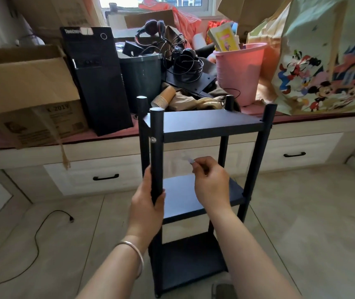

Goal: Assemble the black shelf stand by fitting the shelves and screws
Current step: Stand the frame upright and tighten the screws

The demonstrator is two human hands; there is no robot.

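Observation:
The black shelf stand (211, 123) stands upright on the tiled floor with three shelves between four round posts. A silver screw head (153, 139) shows on the near-left post (156, 156), level with the top shelf. My left hand (148, 201) grips that post between the top and middle shelves. My right hand (212, 180) hovers over the middle shelf (178, 199) and pinches a small silvery tool or screw (188, 158), blurred, its tip pointing up and left toward the post.
Behind the stand runs a window bench with drawers (105, 176), piled with a cardboard box (25, 87), a black computer tower (99, 83), a pink bucket (239, 72), paper cups (163, 98) and a printed bag (327, 61). A black cable (42, 225) lies on the floor at left.

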